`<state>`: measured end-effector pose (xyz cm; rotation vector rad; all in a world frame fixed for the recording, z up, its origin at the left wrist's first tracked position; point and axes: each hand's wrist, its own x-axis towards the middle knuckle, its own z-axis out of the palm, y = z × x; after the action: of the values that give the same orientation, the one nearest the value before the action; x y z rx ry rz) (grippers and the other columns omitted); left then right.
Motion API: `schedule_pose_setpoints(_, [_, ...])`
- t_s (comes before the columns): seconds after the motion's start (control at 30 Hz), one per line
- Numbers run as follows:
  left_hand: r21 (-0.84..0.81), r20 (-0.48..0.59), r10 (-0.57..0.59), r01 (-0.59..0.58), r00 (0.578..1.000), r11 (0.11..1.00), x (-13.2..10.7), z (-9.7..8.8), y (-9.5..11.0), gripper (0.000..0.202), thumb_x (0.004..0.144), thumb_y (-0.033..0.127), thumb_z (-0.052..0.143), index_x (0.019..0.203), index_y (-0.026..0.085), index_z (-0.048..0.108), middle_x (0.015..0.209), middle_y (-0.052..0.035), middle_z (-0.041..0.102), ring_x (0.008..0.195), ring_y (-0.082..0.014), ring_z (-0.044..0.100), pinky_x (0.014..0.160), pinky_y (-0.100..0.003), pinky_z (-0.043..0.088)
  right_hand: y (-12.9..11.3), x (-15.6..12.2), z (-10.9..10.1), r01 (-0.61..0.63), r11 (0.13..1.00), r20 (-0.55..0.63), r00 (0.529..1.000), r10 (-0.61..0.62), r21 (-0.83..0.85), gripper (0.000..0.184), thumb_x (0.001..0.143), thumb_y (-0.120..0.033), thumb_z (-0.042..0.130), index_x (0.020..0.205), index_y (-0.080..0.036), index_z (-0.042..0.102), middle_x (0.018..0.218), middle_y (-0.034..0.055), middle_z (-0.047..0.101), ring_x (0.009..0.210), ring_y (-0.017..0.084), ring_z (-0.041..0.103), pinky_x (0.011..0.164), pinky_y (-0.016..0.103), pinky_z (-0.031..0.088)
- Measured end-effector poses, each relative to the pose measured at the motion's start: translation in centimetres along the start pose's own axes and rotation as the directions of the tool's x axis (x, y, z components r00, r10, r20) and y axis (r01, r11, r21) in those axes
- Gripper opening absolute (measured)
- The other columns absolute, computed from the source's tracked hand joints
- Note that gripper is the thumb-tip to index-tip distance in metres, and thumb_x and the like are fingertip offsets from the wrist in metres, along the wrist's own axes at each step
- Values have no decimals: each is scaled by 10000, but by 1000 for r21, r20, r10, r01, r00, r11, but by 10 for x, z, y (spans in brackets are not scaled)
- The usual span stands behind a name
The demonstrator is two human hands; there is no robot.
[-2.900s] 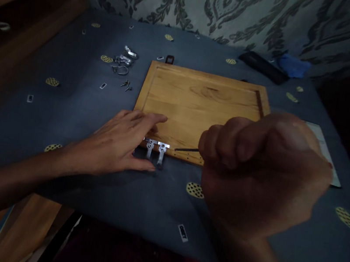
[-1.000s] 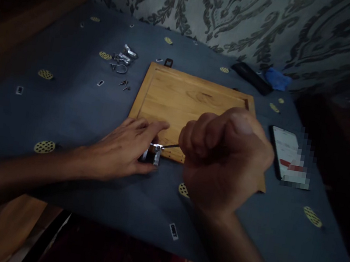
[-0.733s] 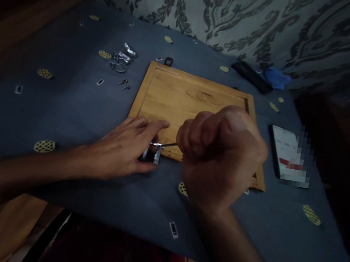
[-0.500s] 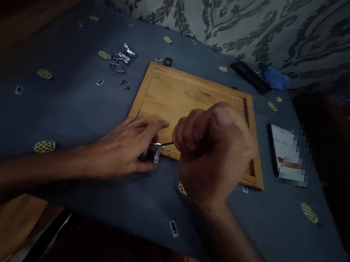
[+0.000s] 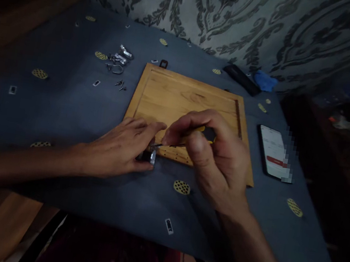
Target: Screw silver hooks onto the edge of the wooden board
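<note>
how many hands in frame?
2. Left hand pins a metal bracket at the near edge of the wooden board; right hand grips a screwdriver, tip at the bracket. No others.

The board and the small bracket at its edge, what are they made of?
The board looks like wood, smooth and honey-coloured: grain lines and a knot show. The bracket held by the left hand looks like bare bright metal, perhaps steel: it glints silver.

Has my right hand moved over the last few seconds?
Yes: the right hand, holding the screwdriver, has shifted left along the wooden board's near edge toward the metal bracket.
</note>
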<state>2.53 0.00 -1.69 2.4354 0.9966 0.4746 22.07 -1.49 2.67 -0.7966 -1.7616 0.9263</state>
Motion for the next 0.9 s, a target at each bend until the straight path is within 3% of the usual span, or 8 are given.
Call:
schedule_pose_setpoints(0.13, [-12, -5, 16, -16, 1000, 1000, 0, 2, -2, 607, 864, 350, 729, 1369, 216, 420, 1159, -93, 633, 1151, -319, 591, 997, -482, 499, -8, 6, -12, 116, 957, 136, 987, -82, -267, 87, 993, -323, 623, 1013, -240, 645, 972, 30, 706, 883, 188, 677, 765, 330, 550])
schedule_pose_setpoints(0.33, [2, -16, -9, 9, 1000, 1000, -2, 3, -2, 698, 868, 340, 729, 1440, 215, 349, 1166, -86, 639, 1184, -311, 582, 1033, -493, 479, -11, 12, -22, 210, 864, 206, 970, -126, -458, 154, 977, -388, 651, 938, -239, 664, 812, 15, 628, 731, 175, 620, 645, 307, 507])
schedule_pose_setpoints(0.5, [-11, -6, -38, 38, 999, 999, -2, 2, -1, 718, 852, 339, 752, 1438, 201, 361, 1214, -96, 630, 1248, -319, 556, 1066, -491, 462, -8, 8, -18, 193, 860, 150, 979, -138, -472, 180, 981, -386, 650, 897, -228, 647, 775, 2, 654, 648, 148, 613, 592, 279, 480])
schedule_pose_setpoints(0.77, [-6, 1, -56, 56, 998, 998, -1, 1, 1, 671, 842, 346, 766, 1380, 208, 390, 1177, -90, 625, 1195, -306, 576, 1037, -475, 480, -3, 2, -13, 179, 879, 80, 984, -160, -442, 129, 962, -331, 685, 891, -240, 630, 806, -6, 707, 608, 131, 604, 550, 269, 461])
schedule_pose_setpoints(0.9, [2, -12, -38, 38, 999, 999, -2, 2, 0, 672, 841, 354, 771, 1372, 199, 391, 1242, -112, 612, 1218, -312, 567, 1056, -473, 469, -3, 1, -9, 138, 884, 11, 989, -148, -446, 116, 962, -300, 674, 874, -243, 627, 801, -2, 663, 698, 150, 623, 615, 285, 490])
